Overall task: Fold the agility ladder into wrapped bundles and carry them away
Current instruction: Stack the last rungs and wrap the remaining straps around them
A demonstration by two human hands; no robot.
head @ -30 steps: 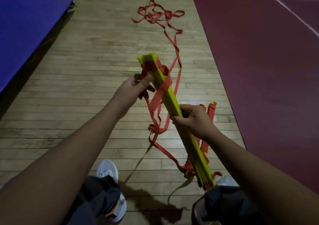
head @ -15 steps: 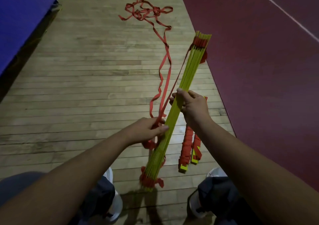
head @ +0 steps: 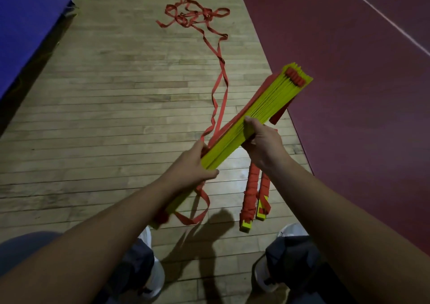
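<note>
The wood floor [head: 116,117] carries a long red strap [head: 218,87], lying loose from a tangle far ahead back to the stack you hold. That stack [head: 267,103] of yellow rungs is gathered flat and held slantwise above the floor, not yet wrapped. Two bundles [head: 252,192], already bound in red, lie side by side on the floor below your right hand [head: 263,143], which clasps the stack's middle. Your left hand [head: 193,166] grips its near part. I judge you past halfway: wrapping this stack and carrying everything away remain.
</note>
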